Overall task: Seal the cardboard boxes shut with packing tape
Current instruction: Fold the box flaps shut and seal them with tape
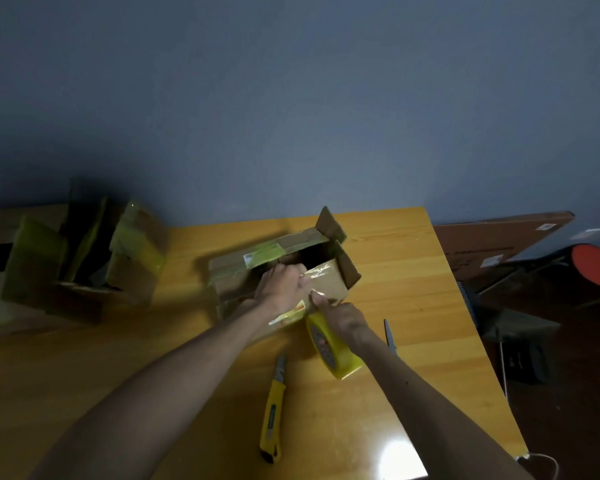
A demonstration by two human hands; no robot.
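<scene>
We see a worn brown box (236, 271) lying in the middle of the tabletop (413, 306), with a strip of yellow-green tape and a small label along its far top flap. Its right end is open: two short flaps stand up around a dark gap, while the near flap is folded down. The tape (333, 348), a yellow roll, stands on edge just beside the box's near right corner, gripped by our right hand (347, 322). A glossy clear strip runs from it up over the near flap to the curled fingers of our left hand (283, 284). A second box (80, 258), open with flaps up and patched in yellowish tape, sits well apart at the far left, blurred.
</scene>
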